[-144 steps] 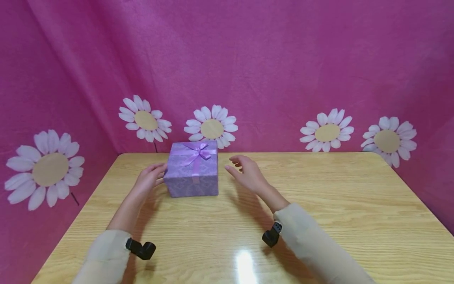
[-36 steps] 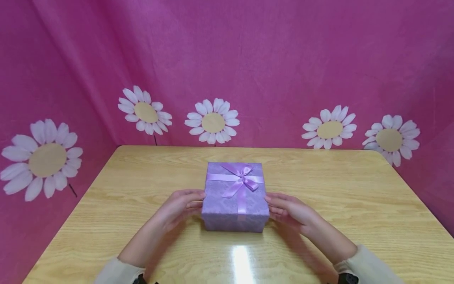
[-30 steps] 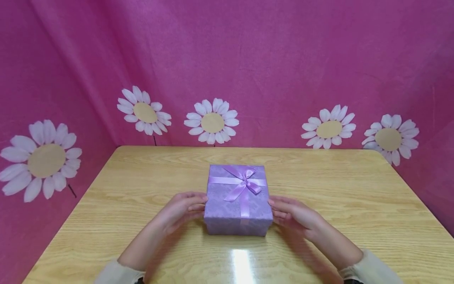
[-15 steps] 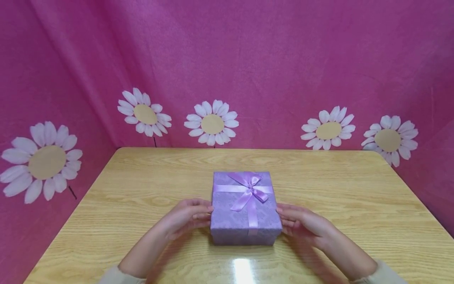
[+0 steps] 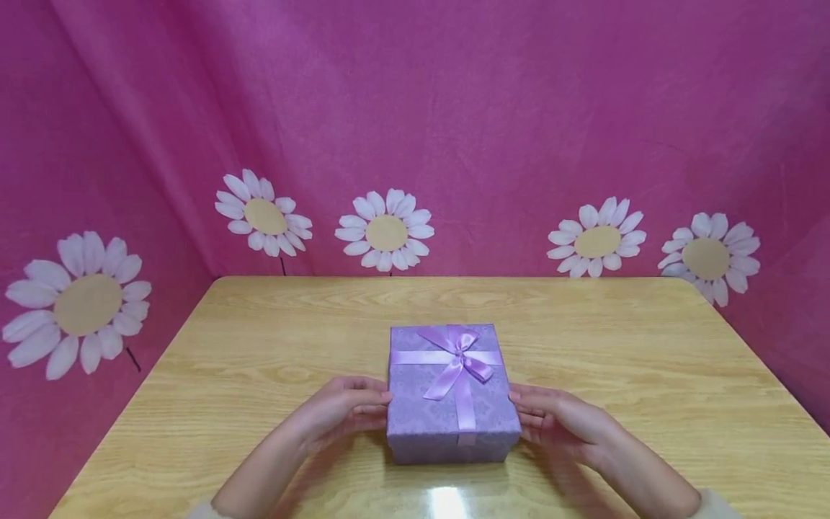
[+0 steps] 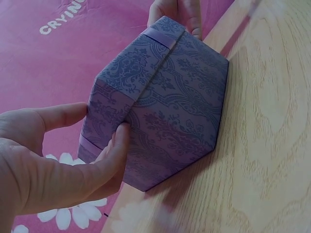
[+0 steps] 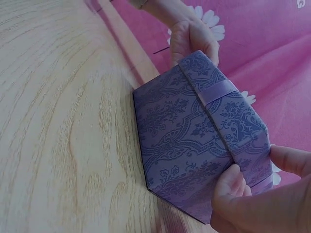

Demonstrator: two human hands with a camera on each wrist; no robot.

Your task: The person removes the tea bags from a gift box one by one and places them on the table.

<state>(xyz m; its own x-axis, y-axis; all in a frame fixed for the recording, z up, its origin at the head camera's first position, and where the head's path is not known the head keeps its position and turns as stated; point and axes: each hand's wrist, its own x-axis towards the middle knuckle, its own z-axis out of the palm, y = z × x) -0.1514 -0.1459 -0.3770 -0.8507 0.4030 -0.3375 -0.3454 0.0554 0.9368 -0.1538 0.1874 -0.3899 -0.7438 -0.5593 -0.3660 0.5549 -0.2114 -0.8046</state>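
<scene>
A purple patterned gift box (image 5: 415, 411) stands upright on the wooden table, between both hands. Its lid (image 5: 415, 382) is on and carries a satin ribbon bow (image 5: 459, 355). From one side my left hand (image 5: 340, 412) holds the box, a fingertip at the lid's edge and other digits lower on the side. My right hand (image 5: 560, 419) grips the opposite side in much the same way. In the left wrist view, digits of the left hand (image 6: 53, 155) touch the lid's side and rim. The right wrist view has the right hand (image 7: 265, 199) at the lid's rim. The box's contents are hidden.
The wooden table (image 5: 259, 339) reaches back to a pink cloth backdrop (image 5: 493, 130) printed with large white daisies. A bright light reflection (image 5: 447, 501) lies on the table in front of the box.
Earlier the box stood at the back left, with the right hand apart from it. Both hands then held it, and it has moved right and nearer. Over the last second it shifted slightly.
</scene>
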